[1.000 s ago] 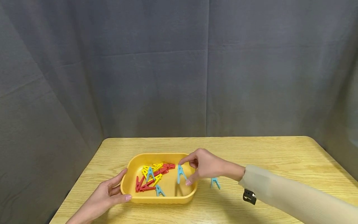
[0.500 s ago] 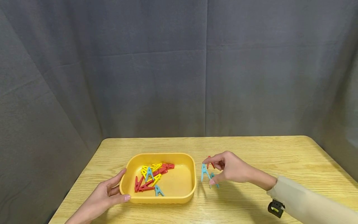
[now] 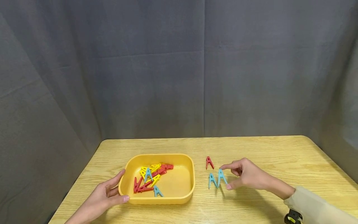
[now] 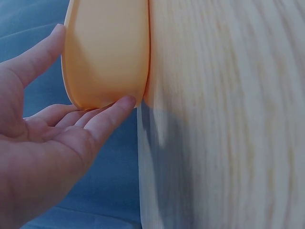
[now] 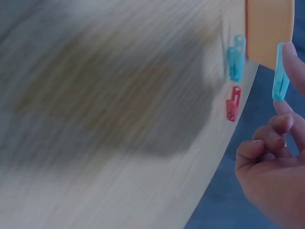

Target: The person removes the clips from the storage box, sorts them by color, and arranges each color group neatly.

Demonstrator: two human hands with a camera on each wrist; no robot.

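Observation:
My left hand (image 3: 107, 193) rests against the left end of a yellow plastic tub (image 3: 193, 179), index finger and thumb spread at its rim and front corner. In the left wrist view, the fingers touch the tub's wall (image 4: 107, 52). Between thumb and index finger, my right hand (image 3: 249, 174) pinches a light-blue clothespin (image 3: 221, 177) by its two ends, right of the tub. Beside it on the table lies another blue clothespin (image 3: 211, 180), and a red clothespin (image 3: 209, 162) lies behind. Inside the tub are several red clothespins (image 3: 145, 187), yellow clothespins (image 3: 155, 179) and two blue clothespins (image 3: 157, 191).
The light wooden table (image 3: 268, 155) has rounded back corners. Dark grey cloth (image 3: 151, 93) hangs behind it and along both sides. A black wrist strap (image 3: 293, 216) shows below the right sleeve (image 3: 318, 203).
My right hand has carried the blue clothespin from above the tub rightward, past the blue clothespin on the table. The red clothespin has come into view. The left hand stays at the tub.

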